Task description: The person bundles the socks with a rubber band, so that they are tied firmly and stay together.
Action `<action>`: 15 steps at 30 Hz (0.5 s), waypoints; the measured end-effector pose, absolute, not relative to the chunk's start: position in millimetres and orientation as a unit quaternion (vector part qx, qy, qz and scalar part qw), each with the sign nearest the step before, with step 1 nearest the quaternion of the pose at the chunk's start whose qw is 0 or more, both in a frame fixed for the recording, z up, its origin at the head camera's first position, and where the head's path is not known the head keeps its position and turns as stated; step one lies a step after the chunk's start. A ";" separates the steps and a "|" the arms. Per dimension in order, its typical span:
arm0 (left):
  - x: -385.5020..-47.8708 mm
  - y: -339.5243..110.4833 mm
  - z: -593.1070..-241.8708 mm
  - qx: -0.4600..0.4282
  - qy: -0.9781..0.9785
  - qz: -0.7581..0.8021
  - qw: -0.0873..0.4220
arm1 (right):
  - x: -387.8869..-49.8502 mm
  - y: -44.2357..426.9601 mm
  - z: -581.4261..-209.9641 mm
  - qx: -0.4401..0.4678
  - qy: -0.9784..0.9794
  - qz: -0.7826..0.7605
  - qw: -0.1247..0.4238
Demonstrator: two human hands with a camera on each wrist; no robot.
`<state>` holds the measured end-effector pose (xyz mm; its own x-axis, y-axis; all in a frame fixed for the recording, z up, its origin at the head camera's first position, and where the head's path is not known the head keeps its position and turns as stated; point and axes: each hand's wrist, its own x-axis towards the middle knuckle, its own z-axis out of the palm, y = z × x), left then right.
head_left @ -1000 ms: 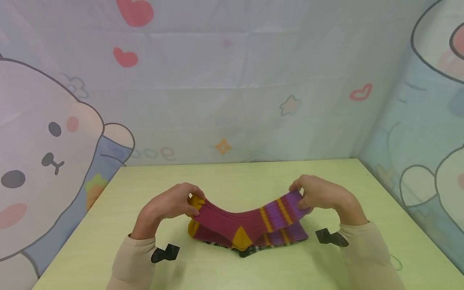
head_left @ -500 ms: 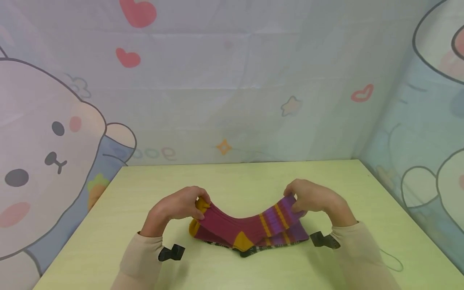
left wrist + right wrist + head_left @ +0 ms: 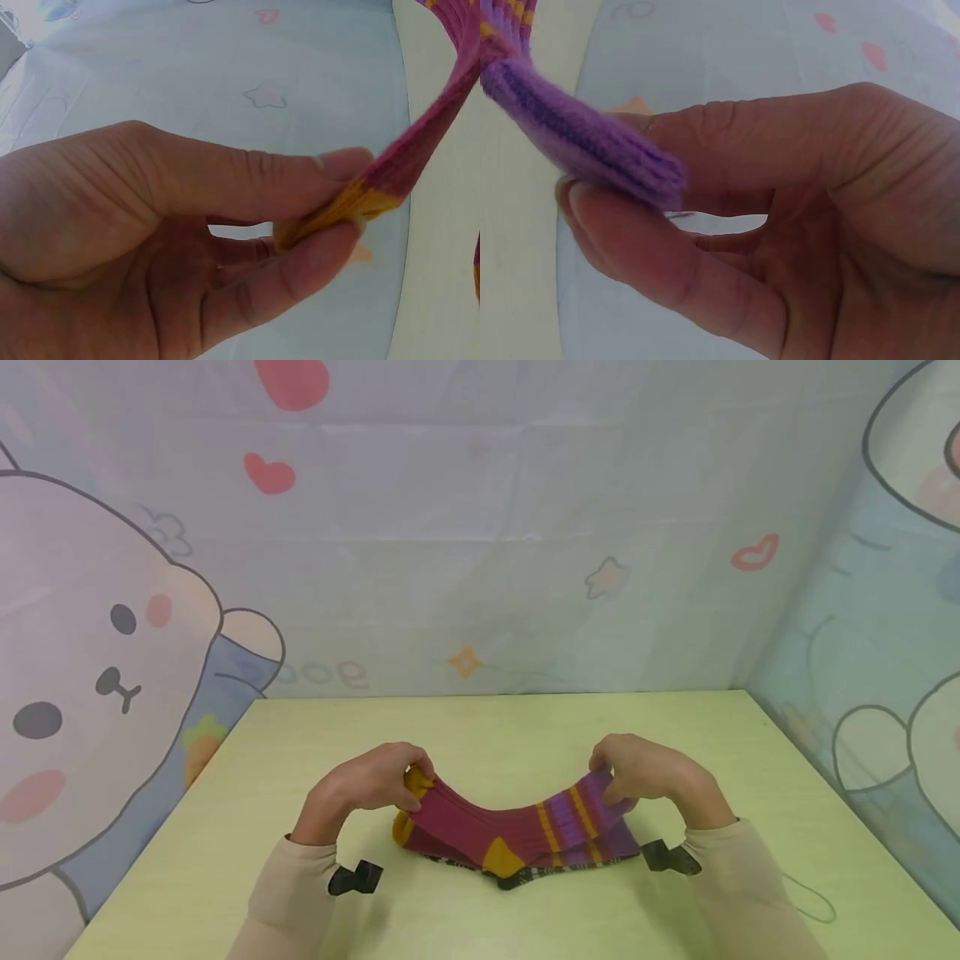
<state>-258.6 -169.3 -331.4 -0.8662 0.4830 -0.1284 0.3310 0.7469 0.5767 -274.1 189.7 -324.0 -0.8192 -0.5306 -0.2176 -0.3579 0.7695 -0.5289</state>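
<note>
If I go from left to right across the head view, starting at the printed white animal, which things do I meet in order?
Printed white animal → left hand → upper sock → right hand → thin cord.

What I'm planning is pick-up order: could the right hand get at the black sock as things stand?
Probably not freely: the right hand pinches the upper sock, and the lower maroon sock seems to cover most of the black sock, whose near edge shows.

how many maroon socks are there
2: upper maroon sock, held between left hand and right hand; lower maroon sock, beneath it. More may be hidden underneath.
</note>
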 end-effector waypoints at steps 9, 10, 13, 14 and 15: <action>-258.7 -169.3 -332.1 0.202 0.926 0.285 0.143 | -275.5 192.1 -326.6 -0.221 0.923 -0.245 0.197; -258.6 -169.2 -332.3 0.201 0.927 0.284 0.143 | -275.5 192.5 -327.1 -0.220 0.923 -0.244 0.200; -258.6 -168.8 -332.9 0.198 0.928 0.281 0.144 | -276.1 192.9 -329.5 -0.214 0.923 -0.243 0.210; -258.7 -168.8 -333.2 0.198 0.928 0.280 0.145 | -276.3 192.9 -330.4 -0.211 0.922 -0.245 0.215; -259.0 -168.8 -333.5 0.198 0.928 0.279 0.146 | -276.6 192.7 -331.4 -0.205 0.921 -0.248 0.220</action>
